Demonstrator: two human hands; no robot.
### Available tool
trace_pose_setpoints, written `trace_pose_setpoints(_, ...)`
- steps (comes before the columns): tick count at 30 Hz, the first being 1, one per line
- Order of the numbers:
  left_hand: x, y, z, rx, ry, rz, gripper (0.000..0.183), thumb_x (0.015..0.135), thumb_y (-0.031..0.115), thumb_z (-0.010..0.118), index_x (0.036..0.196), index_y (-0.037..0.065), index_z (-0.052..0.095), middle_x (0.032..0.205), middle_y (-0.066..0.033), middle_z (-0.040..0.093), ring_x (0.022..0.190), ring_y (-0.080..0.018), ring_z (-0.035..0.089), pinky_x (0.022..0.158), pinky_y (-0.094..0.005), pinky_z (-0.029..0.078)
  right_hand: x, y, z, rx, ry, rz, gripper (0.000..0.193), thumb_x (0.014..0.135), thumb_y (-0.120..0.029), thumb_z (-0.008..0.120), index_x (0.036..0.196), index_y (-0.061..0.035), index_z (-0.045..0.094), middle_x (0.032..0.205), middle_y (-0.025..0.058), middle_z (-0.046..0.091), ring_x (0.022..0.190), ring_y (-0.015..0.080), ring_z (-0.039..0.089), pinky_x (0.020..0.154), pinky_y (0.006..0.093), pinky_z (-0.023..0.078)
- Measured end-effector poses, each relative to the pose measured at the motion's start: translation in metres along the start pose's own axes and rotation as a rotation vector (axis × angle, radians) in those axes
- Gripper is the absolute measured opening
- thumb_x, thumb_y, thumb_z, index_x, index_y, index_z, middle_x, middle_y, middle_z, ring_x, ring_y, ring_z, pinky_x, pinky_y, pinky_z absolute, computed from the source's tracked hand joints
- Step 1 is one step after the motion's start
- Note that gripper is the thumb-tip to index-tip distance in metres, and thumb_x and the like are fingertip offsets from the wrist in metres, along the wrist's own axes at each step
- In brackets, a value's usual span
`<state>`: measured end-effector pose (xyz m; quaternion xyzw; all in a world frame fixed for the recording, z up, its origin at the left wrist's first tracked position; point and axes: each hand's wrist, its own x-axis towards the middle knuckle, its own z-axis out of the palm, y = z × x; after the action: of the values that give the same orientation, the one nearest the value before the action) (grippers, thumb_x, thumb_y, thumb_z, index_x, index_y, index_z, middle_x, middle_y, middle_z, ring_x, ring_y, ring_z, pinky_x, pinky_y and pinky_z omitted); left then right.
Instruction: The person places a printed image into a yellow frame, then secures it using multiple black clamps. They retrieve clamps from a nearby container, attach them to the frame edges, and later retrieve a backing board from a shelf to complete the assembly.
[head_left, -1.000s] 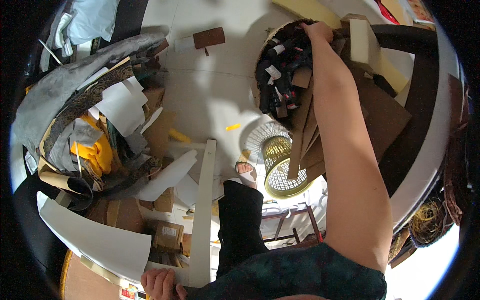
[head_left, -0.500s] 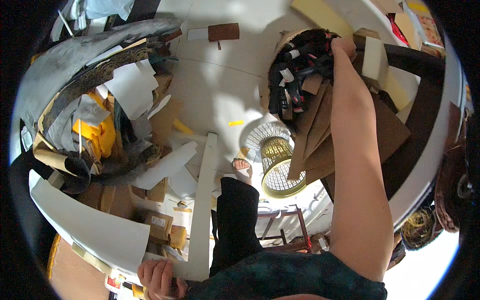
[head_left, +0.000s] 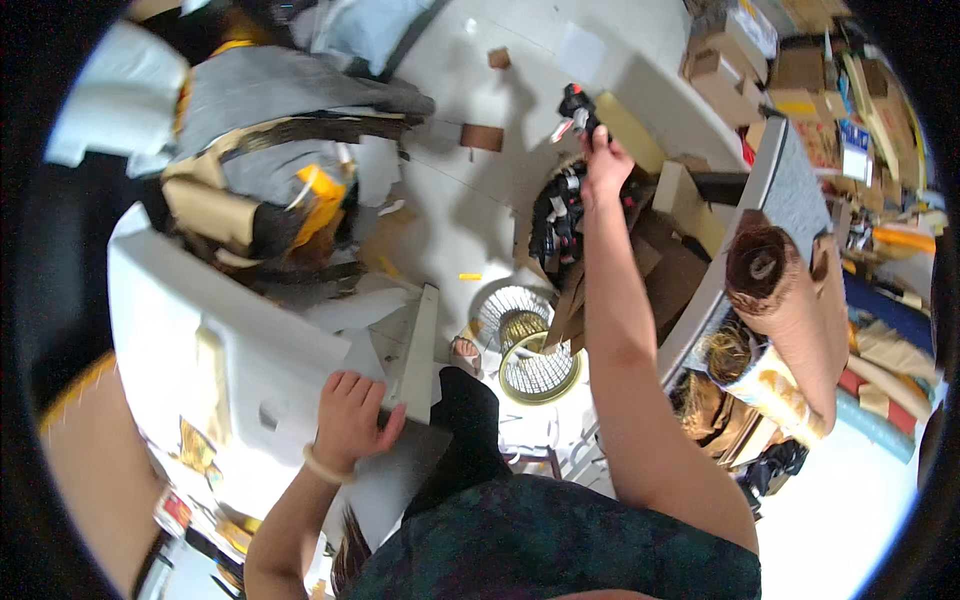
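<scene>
In my raised right hand (head_left: pixel 607 165) is a small black bundle with red bits and a white tag (head_left: pixel 575 112), its exact kind unclear. Below the hand, a pile of similar black bundles (head_left: pixel 560 215) with white tags lies in a rounded container, partly hidden by my forearm. Brown cardboard sheets (head_left: pixel 600 290) lean beside that pile. My left hand (head_left: pixel 355 418) rests on the edge of the white table (head_left: pixel 230 330), thumb spread from the fingers, with nothing visible in it.
A yellowish mesh basket (head_left: pixel 540 385) stands on the floor near my foot. To the left is a heap of grey and yellow material (head_left: pixel 290 190). On the right, a brown roll (head_left: pixel 765 265) leans by a grey table edge, with cardboard boxes (head_left: pixel 725 80) beyond.
My right hand has come up out of the pile with a black bundle. My left hand now lies further onto the table edge, and the view has shifted to show more on the right.
</scene>
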<state>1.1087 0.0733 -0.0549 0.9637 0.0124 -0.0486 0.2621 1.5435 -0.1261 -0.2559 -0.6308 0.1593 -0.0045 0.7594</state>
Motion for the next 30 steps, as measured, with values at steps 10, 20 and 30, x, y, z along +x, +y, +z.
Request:
trace_pose_setpoints(10, -0.045, 0.045, -0.045, -0.443, 0.482, -0.24, 0.026, 0.103, 0.021, 0.052, 0.117, 0.003, 0.063, 0.116, -0.0162, 0.066, 0.109, -0.0341, 0.062, 0.095, -0.0422, 0.05, -0.361, -0.233, 0.066, 0.236, -0.992, 0.202, 0.02, 0.102, -0.01, 0.059, 0.113, 0.0057, 0.066, 0.107, 0.0067, 0.068, 0.095, 0.0124, 0.064, 0.092, 0.0294, 0.053)
trace_pose_setpoints(20, -0.36, 0.152, -0.158, -2.054, 1.096, -0.115, 0.046, 0.103, 0.045, 0.048, 0.13, 0.007, 0.051, 0.121, -0.0123, 0.065, 0.113, -0.0233, 0.064, 0.097, -0.0409, 0.051, -0.684, -0.322, 0.003, -0.208, -1.611, -0.593, 0.022, 0.092, -0.003, 0.068, 0.113, 0.0055, 0.068, 0.106, 0.0118, 0.065, 0.098, 0.0208, 0.066, 0.088, 0.0301, 0.051)
trace_pose_setpoints(30, -0.696, 0.236, -0.093, -1.949, 1.813, -0.439, 0.026, 0.097, 0.018, 0.066, 0.119, 0.007, 0.056, 0.104, -0.0079, 0.069, 0.093, -0.0179, 0.068, 0.079, -0.0316, 0.058, -1.016, -0.258, -0.108, 0.169, -1.789, 0.483, 0.068, 0.099, -0.047, 0.051, 0.143, 0.0034, 0.041, 0.131, 0.0226, 0.053, 0.126, 0.0344, 0.053, 0.113, 0.0488, 0.038)
